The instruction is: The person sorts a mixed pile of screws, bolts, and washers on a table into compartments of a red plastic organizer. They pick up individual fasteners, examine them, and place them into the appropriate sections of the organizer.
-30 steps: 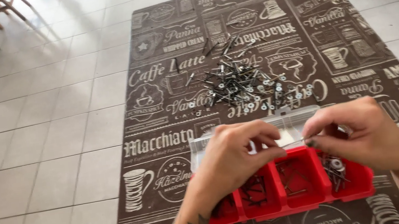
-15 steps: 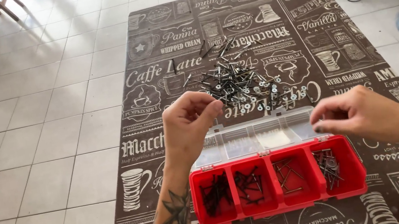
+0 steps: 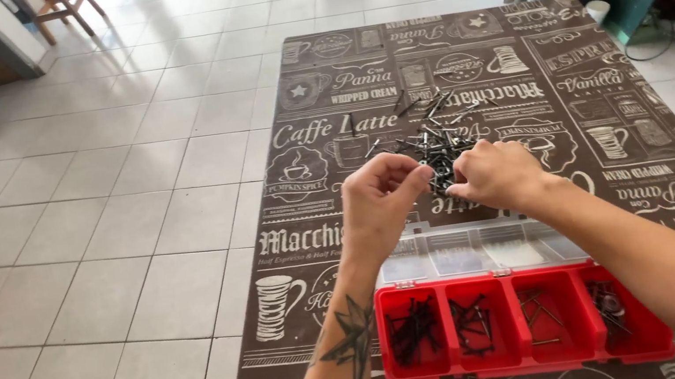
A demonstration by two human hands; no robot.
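Pale floor tiles [image 3: 91, 208] fill the left half of the frame, with the legs of a wooden chair [image 3: 64, 3] at the upper left. Right of them lies a brown mat [image 3: 319, 246] printed with white coffee-themed drawings and lettering, running from the upper middle down to the bottom edge.

Just left of centre, the left hand [image 3: 379, 197], on a tattooed forearm rising from the bottom of the frame, has its fingers curled inward with the tips pinched together at the near edge of a pile of dark screws [image 3: 433, 140]. Whether a screw sits between those fingertips cannot be told.

Scattered across the mat at the centre of the frame, the pile lies directly above both hands. Just beside the left hand, the right hand [image 3: 492, 180] is curled too, its fingertips pressed together at the same edge of the pile, seemingly on a dark screw.

Below the hands, at lower centre right, stands a red organiser box [image 3: 523, 358] with its clear lid [image 3: 481, 253] folded back; its four compartments each hold dark screws.
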